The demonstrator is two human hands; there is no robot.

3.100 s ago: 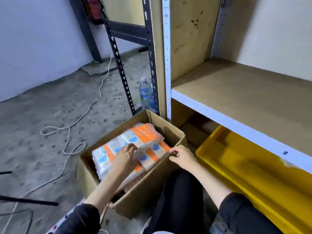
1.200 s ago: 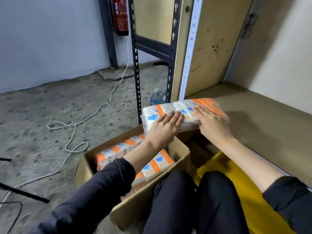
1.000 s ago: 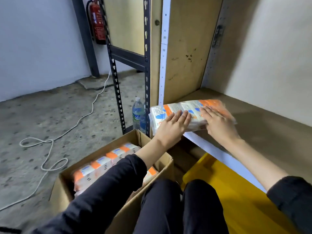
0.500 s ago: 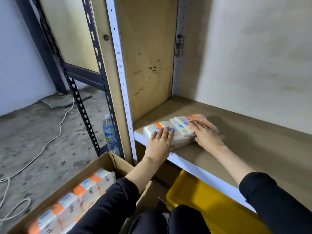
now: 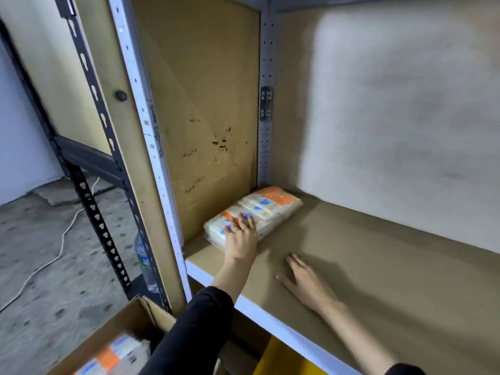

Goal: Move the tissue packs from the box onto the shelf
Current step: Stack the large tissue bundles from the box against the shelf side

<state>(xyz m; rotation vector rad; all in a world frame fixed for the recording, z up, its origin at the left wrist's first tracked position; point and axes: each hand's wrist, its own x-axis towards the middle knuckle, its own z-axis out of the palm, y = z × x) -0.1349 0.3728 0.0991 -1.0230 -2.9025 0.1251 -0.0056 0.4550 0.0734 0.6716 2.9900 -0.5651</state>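
One tissue pack [image 5: 266, 209] sits on shelf [image 5: 378, 266]. Left hand [image 5: 240, 240] presses it, fingers straight. Right hand [image 5: 305, 285] flat, empty. Next: more from box [image 5: 127, 320].

Bottom edge crops the box [image 5: 108, 331] and its pack [image 5: 113, 355].

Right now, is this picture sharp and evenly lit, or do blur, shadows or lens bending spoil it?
Head view: soft blur overall, worst on the boxed pack; print on the shelved tissue pack under the left hand is hardly readable. Head view: the right hand throws a soft shadow on the shelf board; the wide lens tilts the white upright.
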